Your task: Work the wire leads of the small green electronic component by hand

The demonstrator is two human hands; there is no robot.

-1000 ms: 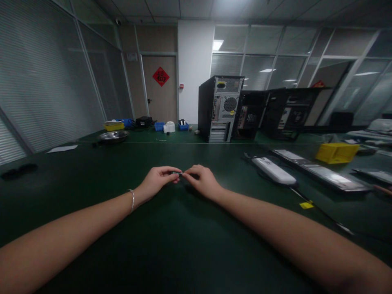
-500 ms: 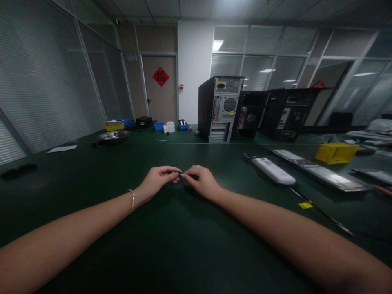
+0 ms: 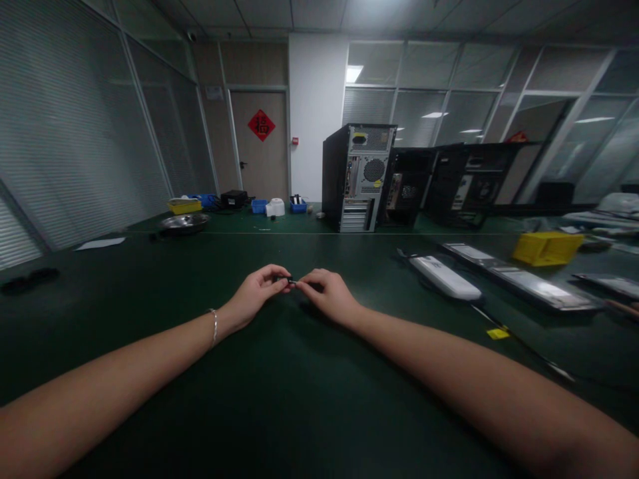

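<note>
Over the dark green table (image 3: 279, 412), my two hands meet at one small dark piece (image 3: 291, 281) with a light-coloured tip. My left hand (image 3: 259, 291), with a silver bracelet (image 3: 214, 326) at the wrist, pinches the dark end between thumb and fingers. The thumb and forefinger of my right hand (image 3: 327, 293) are closed at the light tip on the other side. Fingers cover most of the piece, and it is too small for me to tell its kind.
A white power strip (image 3: 449, 278), a long metal-and-black unit (image 3: 524, 276) and a yellow bin (image 3: 548, 249) lie to the right. Computer towers (image 3: 357, 178) stand at the back. A metal bowl (image 3: 184, 223) and blue bins (image 3: 259, 206) sit at the back left.
My left fingers have curled a little more and shifted slightly around the small piece. My right hand stays almost in the same place.
</note>
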